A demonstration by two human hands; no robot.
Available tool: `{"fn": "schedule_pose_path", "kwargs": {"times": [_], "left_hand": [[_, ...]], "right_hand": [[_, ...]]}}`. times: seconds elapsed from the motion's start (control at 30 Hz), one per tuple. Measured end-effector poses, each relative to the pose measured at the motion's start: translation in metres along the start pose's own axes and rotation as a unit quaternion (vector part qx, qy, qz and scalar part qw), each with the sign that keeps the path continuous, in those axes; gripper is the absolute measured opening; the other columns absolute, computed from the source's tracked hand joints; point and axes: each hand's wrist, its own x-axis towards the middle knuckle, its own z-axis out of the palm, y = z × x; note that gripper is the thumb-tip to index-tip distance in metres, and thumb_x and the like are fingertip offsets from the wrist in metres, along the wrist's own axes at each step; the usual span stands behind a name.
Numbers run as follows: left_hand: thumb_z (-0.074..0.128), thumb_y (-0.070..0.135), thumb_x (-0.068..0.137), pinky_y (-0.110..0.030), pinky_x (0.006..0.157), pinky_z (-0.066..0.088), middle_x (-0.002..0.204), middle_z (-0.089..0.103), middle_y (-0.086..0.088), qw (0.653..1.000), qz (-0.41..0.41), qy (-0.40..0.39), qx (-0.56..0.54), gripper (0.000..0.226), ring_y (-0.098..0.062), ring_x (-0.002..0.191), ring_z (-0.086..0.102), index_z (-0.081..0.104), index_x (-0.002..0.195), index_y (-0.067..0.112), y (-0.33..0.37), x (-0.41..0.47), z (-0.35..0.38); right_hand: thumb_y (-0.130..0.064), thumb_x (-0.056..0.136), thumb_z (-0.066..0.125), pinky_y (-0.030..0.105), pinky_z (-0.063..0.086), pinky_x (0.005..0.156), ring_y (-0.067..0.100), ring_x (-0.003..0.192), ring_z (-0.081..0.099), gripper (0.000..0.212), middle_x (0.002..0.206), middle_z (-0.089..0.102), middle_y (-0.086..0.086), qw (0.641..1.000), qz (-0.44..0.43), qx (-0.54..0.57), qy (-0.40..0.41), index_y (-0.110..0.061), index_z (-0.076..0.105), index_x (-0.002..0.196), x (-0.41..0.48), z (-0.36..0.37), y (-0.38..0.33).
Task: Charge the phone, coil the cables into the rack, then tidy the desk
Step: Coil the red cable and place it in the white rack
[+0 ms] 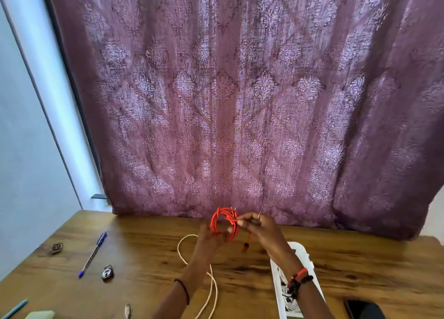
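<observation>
— Red cable (224, 221), where is it?

— I see it coiled in loops above the wooden desk (149, 253), in front of the purple curtain (240, 90). My left hand (209, 240) grips the coil's lower side; my right hand (258, 225) pinches the loops together, a plug end dangling below.

— Anything else?

— A white cable (212, 285) trails across the desk, the white rack (302, 253) sits under my right wrist, and a blue pen (93, 253) lies well left.

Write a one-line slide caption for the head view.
Both hands, left hand and right hand, wind a red cable into a coil above the wooden desk; white cable lies loose.
</observation>
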Motion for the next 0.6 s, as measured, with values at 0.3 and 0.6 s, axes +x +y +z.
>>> {"fn": "schedule_pose_path", "kwargs": {"times": [0.3,0.6], "left_hand": [[0.05,0.057,0.073,-0.023,0.113,0.007,0.141,0.029,0.022,0.745,0.261,-0.21,0.577,0.072,0.003,0.134,0.022,0.042,0.138,0.028,0.034,0.04,-0.033],[0.061,0.026,0.088,-0.024,0.09,0.037,0.115,0.057,-0.01,0.764,0.258,-0.197,0.557,0.038,-0.024,0.107,0.056,0.056,0.122,0.01,0.042,0.049,-0.023]], "right_hand": [[-0.017,0.085,0.066,0.03,0.052,0.065,0.009,0.069,0.061,0.014,0.076,0.07,-0.007,0.975,-0.013,-0.185,-0.124,-0.03,0.066,0.08,0.007,-0.011,-0.012],[-0.004,0.091,0.055,0.011,0.043,0.082,-0.007,0.087,0.061,0.021,0.09,0.066,-0.016,0.974,-0.068,-0.199,-0.079,-0.022,0.065,0.094,0.009,-0.011,-0.021]]}}
